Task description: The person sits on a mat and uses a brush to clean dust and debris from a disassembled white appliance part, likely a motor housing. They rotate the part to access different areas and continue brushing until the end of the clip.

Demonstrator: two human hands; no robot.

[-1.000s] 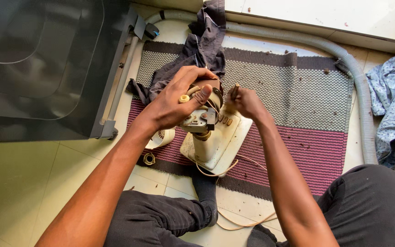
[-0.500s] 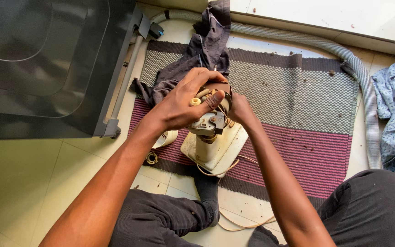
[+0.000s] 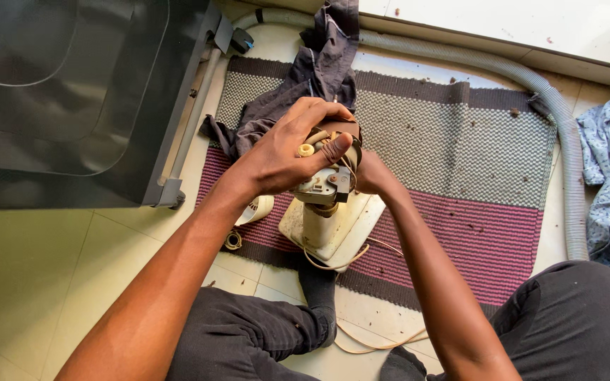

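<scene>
Fan motor on cream base: left hand fingers clamped on top; right hand mostly hidden, grip unclear.

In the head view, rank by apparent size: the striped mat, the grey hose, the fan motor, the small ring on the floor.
1. Striped mat
2. Grey hose
3. Fan motor, partly covered by both hands
4. Ring
The motor sits nearer the camera, yet its place in the order holds.

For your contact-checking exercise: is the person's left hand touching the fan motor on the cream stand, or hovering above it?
Touching. The head view shows the left hand wrapped over the top of the fan motor, with no gap between fingers and motor housing.
</scene>
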